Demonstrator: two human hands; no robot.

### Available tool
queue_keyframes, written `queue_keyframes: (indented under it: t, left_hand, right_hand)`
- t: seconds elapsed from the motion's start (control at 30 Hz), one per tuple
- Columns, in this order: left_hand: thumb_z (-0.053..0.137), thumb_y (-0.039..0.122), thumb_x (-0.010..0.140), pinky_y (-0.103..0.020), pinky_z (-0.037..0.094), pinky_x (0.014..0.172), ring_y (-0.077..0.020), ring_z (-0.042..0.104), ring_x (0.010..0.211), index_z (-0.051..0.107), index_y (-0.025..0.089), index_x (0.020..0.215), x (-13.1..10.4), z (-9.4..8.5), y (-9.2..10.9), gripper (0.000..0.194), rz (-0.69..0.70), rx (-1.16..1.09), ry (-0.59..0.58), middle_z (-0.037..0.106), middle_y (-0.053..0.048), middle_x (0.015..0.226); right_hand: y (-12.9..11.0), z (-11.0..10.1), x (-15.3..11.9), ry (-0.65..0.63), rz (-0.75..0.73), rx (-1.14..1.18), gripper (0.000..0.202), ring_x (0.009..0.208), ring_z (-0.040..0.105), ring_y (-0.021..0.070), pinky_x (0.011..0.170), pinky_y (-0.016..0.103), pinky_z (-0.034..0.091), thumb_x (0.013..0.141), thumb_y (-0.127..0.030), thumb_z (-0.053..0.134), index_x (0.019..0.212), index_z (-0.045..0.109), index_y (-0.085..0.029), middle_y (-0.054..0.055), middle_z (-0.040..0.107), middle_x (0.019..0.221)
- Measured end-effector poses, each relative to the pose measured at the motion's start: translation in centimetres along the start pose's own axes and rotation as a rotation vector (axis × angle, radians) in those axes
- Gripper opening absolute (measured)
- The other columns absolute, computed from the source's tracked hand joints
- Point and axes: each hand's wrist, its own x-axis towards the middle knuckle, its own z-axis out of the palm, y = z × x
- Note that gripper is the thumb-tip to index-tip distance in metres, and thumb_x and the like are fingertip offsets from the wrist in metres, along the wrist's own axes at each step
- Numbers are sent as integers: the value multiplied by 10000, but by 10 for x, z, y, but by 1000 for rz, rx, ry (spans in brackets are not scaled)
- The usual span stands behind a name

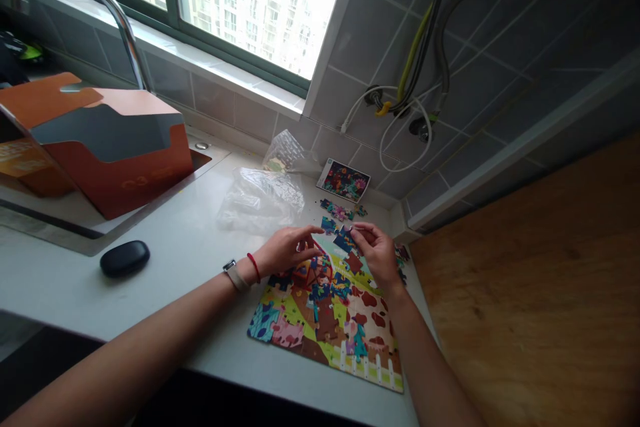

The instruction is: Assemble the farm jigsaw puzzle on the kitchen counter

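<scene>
A colourful farm-scene puzzle board (325, 320) lies on the white counter (200, 320), with several loose pieces on top of it. Over its upper left part is my left hand (295, 247), fingers apart and holding nothing. My right hand (375, 250) pinches a dark blue puzzle piece (344, 239) above the board's top edge. Behind the hands lie joined pink and blue pieces (339, 211), and more pieces (401, 255) sit right of my right hand. A small picture card (344, 180) leans against the tiled wall.
Clear plastic bags (263, 200) lie behind my left hand. An orange open box (130, 167) stands over the sink area at the left, near a black oval object (125, 258). A wooden panel (530, 273) borders the counter's right side.
</scene>
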Motion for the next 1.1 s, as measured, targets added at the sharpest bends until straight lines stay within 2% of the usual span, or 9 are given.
queue_keyframes:
  t: [0.07,0.1,0.2,0.27,0.37,0.53,0.67,0.9,1.1]
  left_hand:
    - [744,410,961,-279,561,695,-159,712,740,602,221,1396,-2,0,3,495,25,-2,-29,776,-25,899]
    - [755,402,955,-283,565,709,-160,715,756,622,224,1376,-3,1,4,476,34,5,-42,778,-28,913]
    - [738,362,973,-293,572,740,-163,718,786,731,227,1188,-4,4,6,254,48,33,-83,776,-30,916]
    - [700,329,1000,-303,585,790,-172,732,859,755,230,1129,-4,6,7,172,56,34,-98,784,-41,971]
    - [667,311,1019,-320,598,845,-181,740,944,747,226,1166,-3,7,9,188,62,31,-107,786,-63,1081]
    - [719,330,984,-281,608,752,-146,730,796,726,195,1216,-4,4,9,268,25,28,-88,791,-61,1014]
    - [737,308,972,-275,610,747,-135,726,783,741,206,1200,-5,3,9,250,54,26,-50,794,-67,1074]
    - [755,275,962,-256,595,719,-145,730,792,756,212,1081,-4,1,15,134,149,12,-8,781,-35,929]
    - [745,216,953,-262,605,722,-163,745,824,755,202,1038,-3,1,18,86,147,-23,6,781,-59,949]
  right_hand:
    - [6,10,-23,-23,19,62,349,854,782,253,740,363,631,792,-520,841,996,805,-240,70,833,949]
    - [8,14,-31,-41,23,71,307,866,783,253,770,373,634,806,-499,837,979,818,-245,68,834,953]
    - [12,20,-41,-120,-23,63,214,914,779,256,824,378,628,833,-449,829,920,847,-254,69,833,968]
    - [13,21,-43,-126,-31,85,195,904,777,252,814,367,627,827,-439,838,894,849,-256,65,832,947]
    - [16,22,-45,-66,34,135,222,829,775,236,776,354,629,800,-452,858,879,839,-245,58,830,890]
    - [20,25,-51,-4,60,148,272,807,764,221,779,346,628,776,-476,875,857,825,-221,60,820,867]
    - [22,28,-52,15,83,165,321,833,762,224,805,355,626,764,-506,874,896,824,-217,63,822,910]
    - [24,28,-49,-54,142,234,358,763,735,211,725,318,593,751,-540,859,881,821,-208,62,807,852]
    - [20,26,-50,-82,62,194,348,773,707,208,726,320,569,843,-552,765,862,810,-208,55,784,851]
